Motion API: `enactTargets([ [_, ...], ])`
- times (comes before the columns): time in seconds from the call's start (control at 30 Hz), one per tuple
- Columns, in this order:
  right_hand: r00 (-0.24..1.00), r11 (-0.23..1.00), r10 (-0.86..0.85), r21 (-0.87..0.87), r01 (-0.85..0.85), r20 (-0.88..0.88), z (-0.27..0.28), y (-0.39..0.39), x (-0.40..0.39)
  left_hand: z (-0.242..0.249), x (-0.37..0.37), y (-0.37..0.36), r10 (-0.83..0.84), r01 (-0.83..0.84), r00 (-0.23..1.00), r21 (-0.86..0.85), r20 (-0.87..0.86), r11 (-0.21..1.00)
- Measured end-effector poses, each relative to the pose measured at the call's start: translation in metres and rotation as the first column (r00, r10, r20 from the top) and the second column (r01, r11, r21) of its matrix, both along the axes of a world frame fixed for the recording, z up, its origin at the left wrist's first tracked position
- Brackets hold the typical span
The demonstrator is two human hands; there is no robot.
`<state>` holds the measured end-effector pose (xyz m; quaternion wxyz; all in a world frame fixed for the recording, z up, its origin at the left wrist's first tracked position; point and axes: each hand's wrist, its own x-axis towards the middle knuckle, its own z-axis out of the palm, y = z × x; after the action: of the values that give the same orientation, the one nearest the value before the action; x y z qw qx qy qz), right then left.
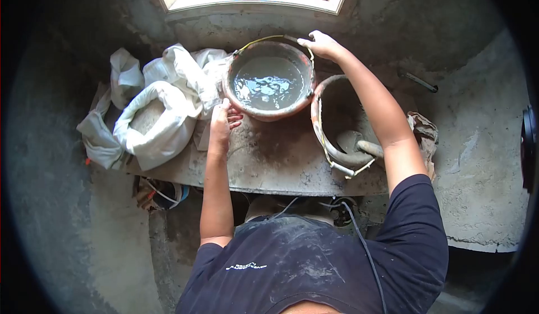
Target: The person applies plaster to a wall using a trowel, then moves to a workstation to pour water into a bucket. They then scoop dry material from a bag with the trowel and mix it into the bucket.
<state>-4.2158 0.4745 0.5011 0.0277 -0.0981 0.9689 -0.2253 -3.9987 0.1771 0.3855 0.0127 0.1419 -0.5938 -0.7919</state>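
Observation:
A round bucket of greyish, rippling water stands on the worktop below the window. My right hand is closed on the bucket's wire handle at the far right of its rim, holding it up. At the bucket's near left side is my left hand, its fingers apart and stretched toward the outer wall. Just right of the water bucket sits a second bucket, mortar-stained, with its own handle hanging over the front. Inside it lies a round-headed tool with a thick handle.
White sacks crowd the left of the worktop; one open sack holds grey powder. Crumpled brown paper lies to the right, near a short pipe by the wall. A cable hangs over my shirt.

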Motion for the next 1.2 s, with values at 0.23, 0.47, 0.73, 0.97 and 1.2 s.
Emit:
enactTargets([
  [0.23, 0.979, 0.991, 0.131, -0.044, -0.126, 0.157, -0.053, -0.008, -0.051, -0.006, -0.028, 0.014, 0.007, -0.008, 1.0, 0.12, 0.009, 0.993],
  [0.47, 0.99, 0.951, 0.011, -0.308, 0.033, 0.14, -0.066, -0.023, -0.046, -0.018, -0.043, 0.047, 0.357, -0.377, 0.872, 0.006, -0.336, 0.926],
  [0.73, 0.988, 0.928, 0.115, -0.366, -0.07, 0.103, -0.073, -0.039, -0.045, 0.009, -0.033, 0.045, 0.458, -0.482, 0.829, 0.004, -0.32, 0.876],
  [0.97, 0.974, 0.877, 0.179, -0.472, -0.093, 0.141, -0.03, -0.057, -0.026, 0.066, -0.012, 0.031, 0.444, -0.503, 0.818, -0.081, -0.366, 0.86],
  [1.2, 0.989, 0.822, 0.144, -0.561, -0.099, 0.037, 0.008, -0.047, -0.004, 0.117, 0.0, 0.032, 0.401, -0.521, 0.828, -0.274, -0.392, 0.809],
])
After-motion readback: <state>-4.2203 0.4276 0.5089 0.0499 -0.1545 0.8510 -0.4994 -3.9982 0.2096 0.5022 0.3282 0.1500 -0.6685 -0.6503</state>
